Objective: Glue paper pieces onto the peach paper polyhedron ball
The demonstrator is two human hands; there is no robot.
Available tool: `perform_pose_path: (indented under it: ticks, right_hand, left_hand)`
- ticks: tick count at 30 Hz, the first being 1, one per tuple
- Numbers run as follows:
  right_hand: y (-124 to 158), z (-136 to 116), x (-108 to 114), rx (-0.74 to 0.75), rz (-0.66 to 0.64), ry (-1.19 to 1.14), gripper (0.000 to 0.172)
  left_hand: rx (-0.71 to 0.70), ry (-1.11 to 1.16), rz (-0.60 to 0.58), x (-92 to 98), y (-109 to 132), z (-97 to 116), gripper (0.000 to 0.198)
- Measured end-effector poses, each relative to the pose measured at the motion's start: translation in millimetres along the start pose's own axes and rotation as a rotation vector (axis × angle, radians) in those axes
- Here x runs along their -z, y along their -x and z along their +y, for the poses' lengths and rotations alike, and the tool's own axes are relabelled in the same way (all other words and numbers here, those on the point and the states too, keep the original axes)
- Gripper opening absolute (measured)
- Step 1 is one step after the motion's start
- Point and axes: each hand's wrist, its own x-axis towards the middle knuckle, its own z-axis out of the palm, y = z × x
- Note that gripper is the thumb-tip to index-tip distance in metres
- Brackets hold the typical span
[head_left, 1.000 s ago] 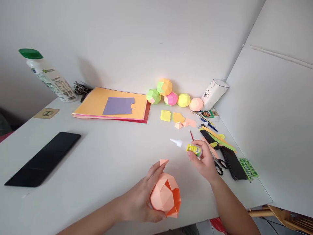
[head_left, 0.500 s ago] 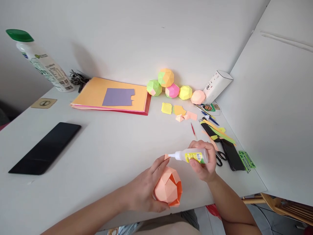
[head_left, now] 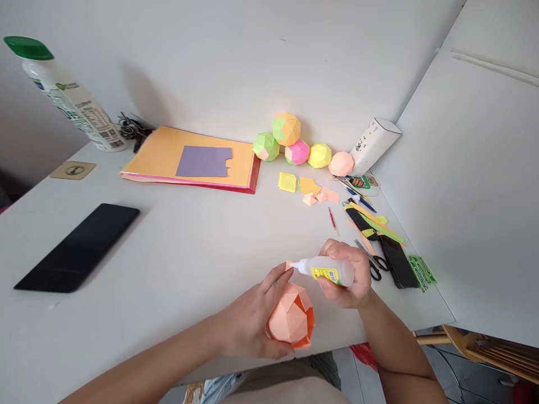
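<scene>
My left hand (head_left: pixel 252 317) is closed around a peach folded-paper ball (head_left: pixel 288 320), which has an opening on its right side showing a darker orange inside. Between the fingertips of that same hand sits a small peach paper piece (head_left: pixel 288 265). My right hand (head_left: pixel 349 272) grips a glue bottle (head_left: pixel 324 270) with a yellow label, tipped on its side. Its white nozzle points left and meets the small paper piece. Whether glue is coming out is too small to tell.
Several finished paper balls (head_left: pixel 286 129) line the wall. Paper scraps (head_left: pixel 309 188), a red pen refill (head_left: pixel 332 218), scissors (head_left: pixel 374 264) and a black phone (head_left: pixel 398 261) lie to the right. A paper stack (head_left: pixel 160 151), a black tablet-like slab (head_left: pixel 80 247) and a white bottle (head_left: pixel 76 104) are left.
The glue bottle has rolled slightly in my right hand, its label turning downward. The nozzle stays at the small paper piece. My head view has shifted a little.
</scene>
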Motion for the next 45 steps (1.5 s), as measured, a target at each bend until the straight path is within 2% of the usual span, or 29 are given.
perform_pose_path:
  ticks: [9, 25, 45]
  right_hand:
    - [-0.9, -2.3, -2.6, 0.037, -0.009, -0.035, 0.040]
    - [-2.8, -6.5, -3.4, 0.027, -0.010, -0.017, 0.038]
    - [-4.8, -9.2, -3.7, 0.033, -0.008, -0.038, 0.039]
  left_hand:
    - [0.002, -0.004, -0.007, 1.4, -0.6, 0.7, 0.136]
    - [0.047, -0.005, -0.043, 3.0, -1.0, 3.9, 0.132]
    - [0.033, -0.001, -0.040, 2.5, -0.6, 2.0, 0.135]
